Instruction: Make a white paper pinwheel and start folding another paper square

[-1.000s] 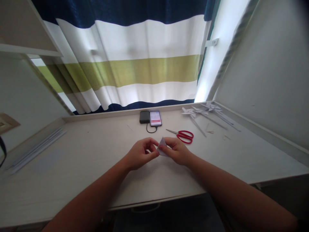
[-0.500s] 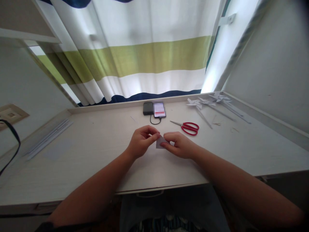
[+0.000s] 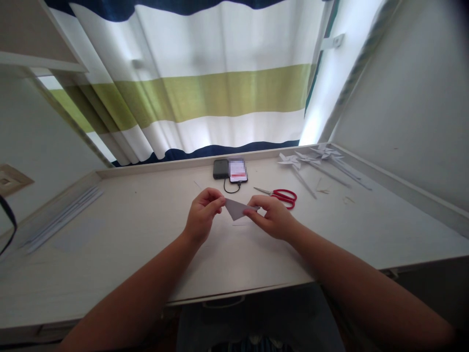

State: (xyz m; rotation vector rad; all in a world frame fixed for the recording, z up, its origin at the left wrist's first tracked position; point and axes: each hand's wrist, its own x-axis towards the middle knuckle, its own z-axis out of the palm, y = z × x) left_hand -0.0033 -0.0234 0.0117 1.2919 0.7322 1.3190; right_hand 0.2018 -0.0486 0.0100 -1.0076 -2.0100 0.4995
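A small grey folded piece of paper [image 3: 236, 209], triangular in outline, is held just above the middle of the pale desk [image 3: 154, 254]. My left hand [image 3: 201, 215] pinches its left corner with curled fingers. My right hand [image 3: 273, 216] pinches its right edge between thumb and forefinger. Both hands are closed on the paper, a little apart from each other.
Red-handled scissors [image 3: 280, 195] lie just beyond my right hand. A phone [image 3: 237, 170] and a dark power bank [image 3: 220, 168] with a cable sit at the desk's back. Several paper pinwheels [image 3: 311, 159] lie back right. Paper strips [image 3: 62, 215] lie at the left. A striped curtain [image 3: 205, 93] hangs behind.
My hands have drawn slightly apart, and the paper now shows as a wider flat triangle between them. The head view has shifted a little.
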